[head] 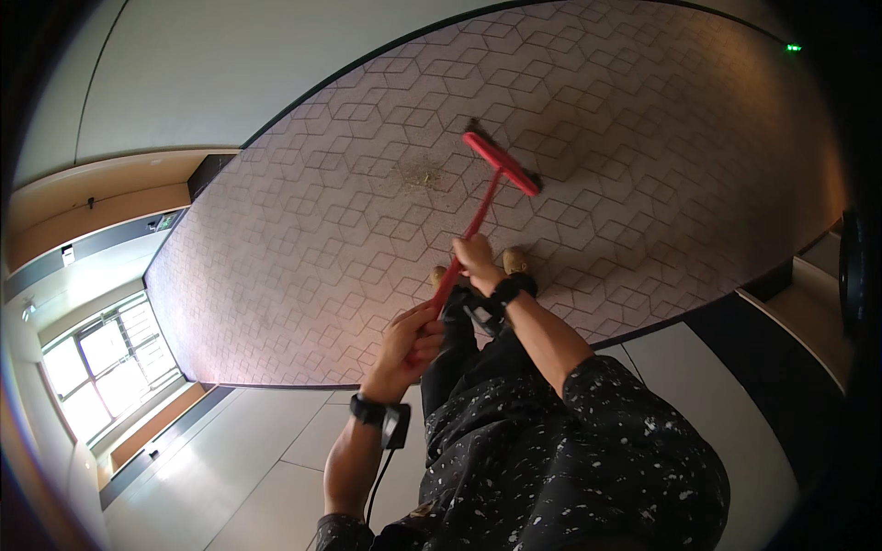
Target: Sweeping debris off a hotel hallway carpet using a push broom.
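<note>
My left hand [406, 344] grips the upper end of a red broom handle [482, 206], close to my body. Farther down the same handle, my right hand [477, 260] is closed around it. At the far end is the broom's red head [501, 164], with dark bristles along its far side. It is slanted across the carpet; whether the bristles touch the pile, I cannot tell. A loose patch of yellowish debris [422, 178] lies on the carpet, to the left of the broom head and apart from it.
Patterned carpet [310, 275] covers the corridor floor. A pale wall [179, 76] runs along the far side, and another panelled wall [255, 454] is close behind me. A bright window [114, 361] closes the left end. My shoes [515, 260] are just below the broom handle.
</note>
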{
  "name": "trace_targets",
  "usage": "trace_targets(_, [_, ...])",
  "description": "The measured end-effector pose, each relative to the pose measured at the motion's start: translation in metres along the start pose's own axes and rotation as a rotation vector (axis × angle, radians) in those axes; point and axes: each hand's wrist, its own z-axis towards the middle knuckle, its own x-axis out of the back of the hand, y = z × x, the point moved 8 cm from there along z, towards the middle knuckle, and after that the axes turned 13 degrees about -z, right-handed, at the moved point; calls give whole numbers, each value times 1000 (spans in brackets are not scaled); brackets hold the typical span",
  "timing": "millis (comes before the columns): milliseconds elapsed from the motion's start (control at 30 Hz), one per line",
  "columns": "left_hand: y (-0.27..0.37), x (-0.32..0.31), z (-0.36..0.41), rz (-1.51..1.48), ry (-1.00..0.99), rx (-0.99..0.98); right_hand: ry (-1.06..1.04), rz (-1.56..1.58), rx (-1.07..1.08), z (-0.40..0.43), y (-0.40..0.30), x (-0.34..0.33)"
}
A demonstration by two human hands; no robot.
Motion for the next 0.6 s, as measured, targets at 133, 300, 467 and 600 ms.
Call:
trace_targets(133, [-23,-12,56,-25,-80,117,16,118,-135,-35,-9,63])
trace_targets(300, [-33,-2,78,-5,-167,221,43,-115,-49,-19,14,89])
trace_targets(467, [9,48,56,88,-129,96,58,-206,-3,-7,29,2])
trace_targets(600, [64,105,7,-10,55,-19,-58,-205,52,-14,21,-107])
